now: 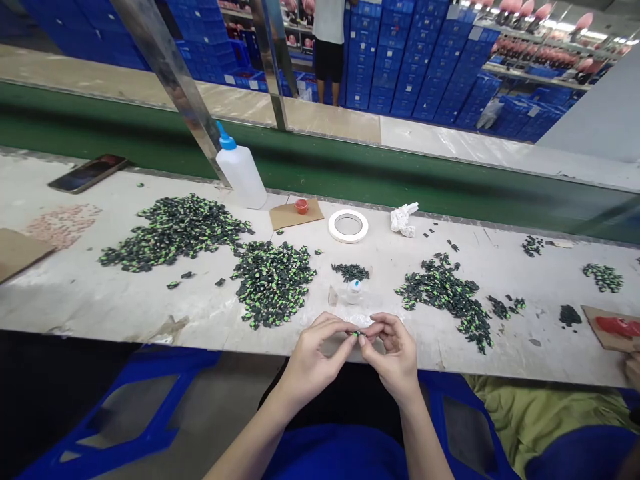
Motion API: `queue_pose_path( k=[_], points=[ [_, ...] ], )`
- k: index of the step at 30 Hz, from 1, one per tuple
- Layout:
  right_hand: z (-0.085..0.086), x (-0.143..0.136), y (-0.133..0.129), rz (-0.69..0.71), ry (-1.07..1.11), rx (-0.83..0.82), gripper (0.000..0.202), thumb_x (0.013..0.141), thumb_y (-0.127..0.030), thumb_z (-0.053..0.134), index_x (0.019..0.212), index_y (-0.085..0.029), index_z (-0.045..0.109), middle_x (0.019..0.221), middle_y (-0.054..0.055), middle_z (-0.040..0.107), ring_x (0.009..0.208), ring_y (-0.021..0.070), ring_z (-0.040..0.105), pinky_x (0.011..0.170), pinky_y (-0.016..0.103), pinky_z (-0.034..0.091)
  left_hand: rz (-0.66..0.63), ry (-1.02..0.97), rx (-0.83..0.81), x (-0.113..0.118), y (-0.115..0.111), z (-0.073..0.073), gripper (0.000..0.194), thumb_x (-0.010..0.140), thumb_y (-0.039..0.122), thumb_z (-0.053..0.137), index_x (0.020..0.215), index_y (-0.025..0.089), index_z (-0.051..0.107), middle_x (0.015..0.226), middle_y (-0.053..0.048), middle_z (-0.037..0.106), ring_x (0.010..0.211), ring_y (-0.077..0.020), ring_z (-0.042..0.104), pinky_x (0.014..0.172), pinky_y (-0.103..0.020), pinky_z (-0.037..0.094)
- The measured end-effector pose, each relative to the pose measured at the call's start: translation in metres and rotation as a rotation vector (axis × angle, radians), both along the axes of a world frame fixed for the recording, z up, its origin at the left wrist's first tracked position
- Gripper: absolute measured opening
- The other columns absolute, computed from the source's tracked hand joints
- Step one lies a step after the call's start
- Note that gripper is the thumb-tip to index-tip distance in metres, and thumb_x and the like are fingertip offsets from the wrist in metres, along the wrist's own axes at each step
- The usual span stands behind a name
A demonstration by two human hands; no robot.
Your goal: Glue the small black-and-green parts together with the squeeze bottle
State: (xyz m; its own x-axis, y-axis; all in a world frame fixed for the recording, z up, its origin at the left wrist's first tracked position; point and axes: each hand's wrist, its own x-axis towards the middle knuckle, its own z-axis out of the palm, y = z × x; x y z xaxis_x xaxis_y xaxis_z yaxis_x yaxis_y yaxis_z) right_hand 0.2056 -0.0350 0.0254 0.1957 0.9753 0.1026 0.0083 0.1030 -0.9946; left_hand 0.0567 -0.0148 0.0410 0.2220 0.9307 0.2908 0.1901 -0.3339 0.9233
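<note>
My left hand (pixel 320 353) and my right hand (pixel 393 350) meet at the table's front edge. Between their fingertips is a small dark-and-green piece (pixel 357 334), pinched by both. Just beyond the hands stands a small clear bottle with a blue tip (pixel 355 291), and behind it lies a little pile of dark pieces (pixel 351 272). Larger heaps of dark-and-green pieces spread on the left (pixel 273 280), farther left (pixel 180 230) and on the right (pixel 447 297).
Along the table's back are a white bottle (pixel 243 175), cardboard with a red cap (pixel 301 206), a tape roll (pixel 349 226) and crumpled tissue (pixel 403 219). A phone (pixel 89 173) lies far left. Another person's hand (pixel 633 370) shows at the right edge. Blue stools flank me.
</note>
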Motion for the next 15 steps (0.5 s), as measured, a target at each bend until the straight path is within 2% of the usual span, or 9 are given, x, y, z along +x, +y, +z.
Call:
queue_pose_path(
  k=[9,15],
  points=[
    [-0.001,0.0,-0.005,0.018,-0.073,0.042,0.032,0.069,-0.019,0.073,0.093,-0.024,0.052,0.066,-0.003,0.065,0.059,0.0119,0.062,0.06,0.024,0.053,0.056,-0.038,-0.269,0.003,-0.004,0.003,0.007,0.069,0.018,0.066,0.074,0.019,0.072,0.074,-0.003,0.069,0.073,-0.0164,0.067,0.071,-0.026,0.055],
    [-0.006,0.003,-0.012,0.021,-0.184,0.019,0.032,0.071,-0.021,0.072,0.096,-0.024,0.052,0.072,-0.001,0.068,0.065,0.0138,0.064,0.065,0.027,0.054,0.081,-0.039,-0.28,0.006,-0.006,0.002,0.007,0.069,0.021,0.068,0.073,0.019,0.073,0.074,-0.004,0.07,0.074,-0.0174,0.068,0.071,-0.027,0.055]
  ],
)
